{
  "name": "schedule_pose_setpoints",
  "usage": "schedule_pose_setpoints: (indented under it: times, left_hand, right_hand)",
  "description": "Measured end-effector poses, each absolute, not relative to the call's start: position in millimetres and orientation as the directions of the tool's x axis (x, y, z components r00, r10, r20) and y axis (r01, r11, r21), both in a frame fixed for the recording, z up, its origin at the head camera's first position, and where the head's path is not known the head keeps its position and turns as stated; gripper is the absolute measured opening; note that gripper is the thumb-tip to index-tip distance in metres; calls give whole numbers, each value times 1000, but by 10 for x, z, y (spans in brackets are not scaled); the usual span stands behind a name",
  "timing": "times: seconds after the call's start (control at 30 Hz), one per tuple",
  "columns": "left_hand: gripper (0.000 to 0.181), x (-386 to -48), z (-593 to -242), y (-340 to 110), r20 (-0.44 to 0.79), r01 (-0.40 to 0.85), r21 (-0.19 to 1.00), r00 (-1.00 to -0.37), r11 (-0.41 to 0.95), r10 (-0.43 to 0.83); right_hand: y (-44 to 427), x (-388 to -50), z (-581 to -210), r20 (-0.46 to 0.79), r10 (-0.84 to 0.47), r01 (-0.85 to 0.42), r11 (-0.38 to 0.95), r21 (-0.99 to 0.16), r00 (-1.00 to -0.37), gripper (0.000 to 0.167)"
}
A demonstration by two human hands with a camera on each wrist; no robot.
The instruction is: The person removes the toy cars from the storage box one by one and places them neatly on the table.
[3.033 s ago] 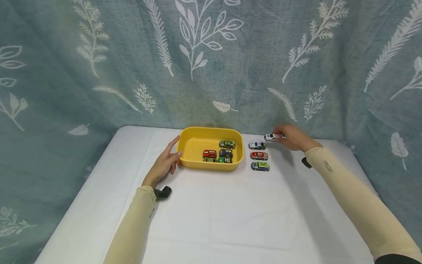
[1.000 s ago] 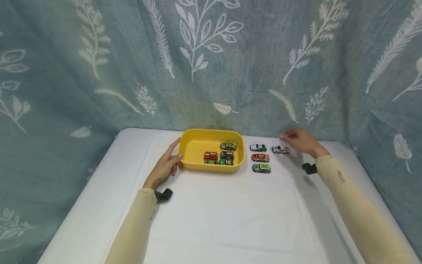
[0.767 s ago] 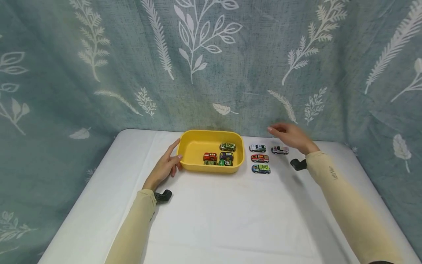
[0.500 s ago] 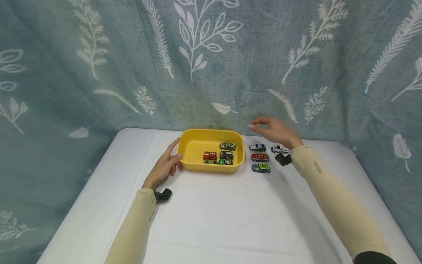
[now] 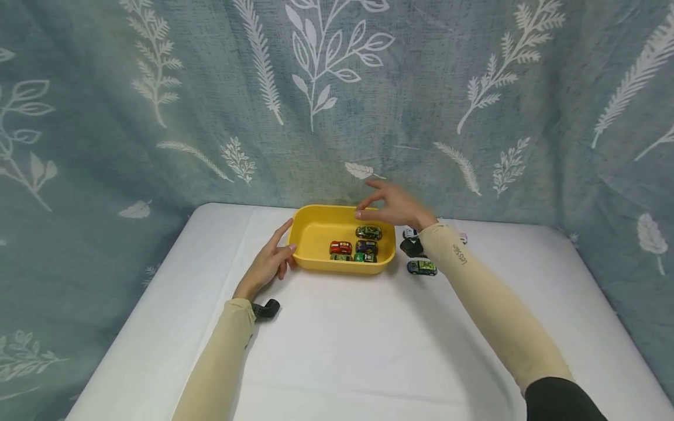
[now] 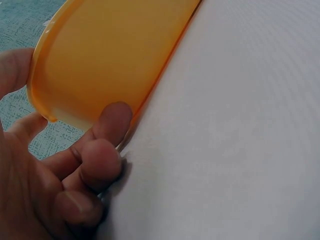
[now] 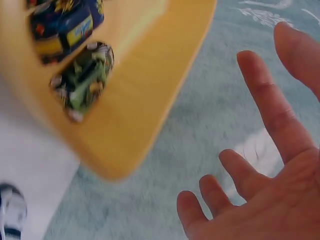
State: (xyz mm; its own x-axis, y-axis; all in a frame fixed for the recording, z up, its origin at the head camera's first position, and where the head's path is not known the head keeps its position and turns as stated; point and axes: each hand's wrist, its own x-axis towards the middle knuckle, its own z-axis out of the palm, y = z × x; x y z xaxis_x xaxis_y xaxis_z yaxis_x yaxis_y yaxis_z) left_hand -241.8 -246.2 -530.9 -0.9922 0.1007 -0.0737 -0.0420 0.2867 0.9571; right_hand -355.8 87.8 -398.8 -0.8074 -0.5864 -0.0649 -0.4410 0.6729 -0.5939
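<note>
In my head view, a shallow yellow plastic tray (image 5: 313, 234) sits at the frame's centre on a white cloth (image 5: 326, 333). The left hand (image 5: 265, 263) rests against its left end, index finger straight, thumb at the rim, curled round nothing. At the tray's upper right rim I see the right hand (image 5: 395, 204), holding nothing, thumb and index finger well spread. Within the tray's right half lie a camouflage-green toy car (image 5: 368, 233), a red toy car (image 5: 340, 247) and a dark blue toy car (image 5: 367, 247). Right of the tray, a blue-and-lime toy car (image 5: 422, 268) stands on the cloth.
</note>
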Motion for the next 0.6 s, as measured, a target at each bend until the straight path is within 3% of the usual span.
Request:
schedule_pose_setpoints:
  times: [0.37,0.6]
  left_hand:
    - [64,-2419,-5331,-2485,-67,-37,960,-993,278,99]
    - [63,-2434,-5342,-2481,-45,-12,963,-992,268,119]
  right_hand:
    - [517,-3621,-4303,-101,-644,-497,672,-549,-759,21]
    - [439,-3667,-4341,-155,-680,-550,687,-475,-717,23]
